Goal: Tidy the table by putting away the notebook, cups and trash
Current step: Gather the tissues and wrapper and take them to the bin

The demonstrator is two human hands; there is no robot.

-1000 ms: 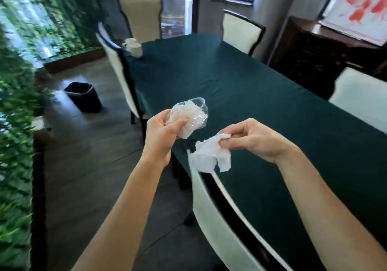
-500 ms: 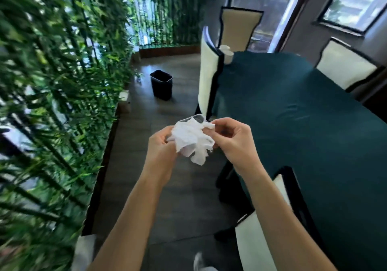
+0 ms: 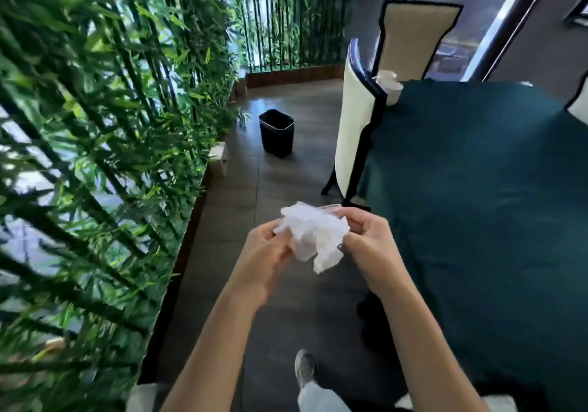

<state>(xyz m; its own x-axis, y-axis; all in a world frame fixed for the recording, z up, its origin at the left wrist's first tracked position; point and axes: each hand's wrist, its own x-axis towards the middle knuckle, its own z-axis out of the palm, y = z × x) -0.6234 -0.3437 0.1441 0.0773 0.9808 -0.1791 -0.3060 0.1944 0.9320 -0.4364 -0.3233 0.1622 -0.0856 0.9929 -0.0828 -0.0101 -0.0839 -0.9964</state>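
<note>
Hands, left (image 3: 265, 254) and right (image 3: 366, 246), grip crumpled white tissue (image 3: 313, 236), seemingly stuffed into clear plastic cup (image 3: 332, 208).

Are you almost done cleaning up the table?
Partly. The green table looks mostly cleared. In hand: both hands, left hand and right hand, hold crumpled tissue stuffed into a clear cup. Left: dropping it in the black bin, then fetching the white cup at the table's far corner.
</note>
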